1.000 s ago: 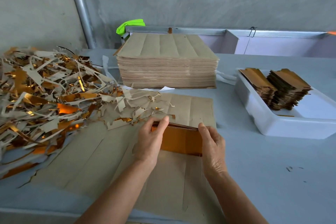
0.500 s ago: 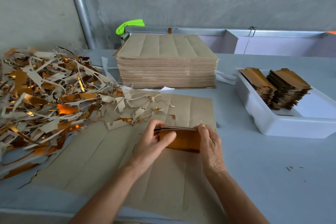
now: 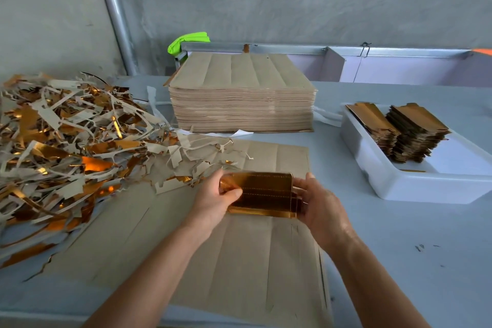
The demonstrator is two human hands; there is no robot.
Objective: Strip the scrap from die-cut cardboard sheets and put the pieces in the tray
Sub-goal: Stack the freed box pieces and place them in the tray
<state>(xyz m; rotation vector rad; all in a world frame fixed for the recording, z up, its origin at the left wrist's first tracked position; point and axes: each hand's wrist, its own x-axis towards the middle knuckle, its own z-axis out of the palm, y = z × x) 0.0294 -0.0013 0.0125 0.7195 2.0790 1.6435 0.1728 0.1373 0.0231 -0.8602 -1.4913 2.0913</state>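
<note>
A heap of scrap strips (image 3: 66, 146), grey on one side and gold on the other, is spread over the left part of the grey table (image 3: 399, 261), and its edge spills onto a flat cardboard sheet (image 3: 213, 253) laid in front of the person. Behind that sheet, a tall stack of cardboard sheets (image 3: 242, 98) is seen near the wall, with a bright green object (image 3: 189, 40) just behind its left corner. Above the flat sheet, a small bundle of gold pieces (image 3: 262, 194) is held between both hands. The left hand (image 3: 215, 200) is closed on the bundle's left end, with the thumb laid across the gold face and the fingers curled behind. The right hand (image 3: 320, 205) is closed on the right end in the same way, the thumb in front. The bundle is tilted so that its shiny face is turned toward the camera. To the right, well apart from the hands, a white tray (image 3: 415, 186) is set on the table, and two stacks of finished pieces (image 3: 399, 130) are leaned inside it
</note>
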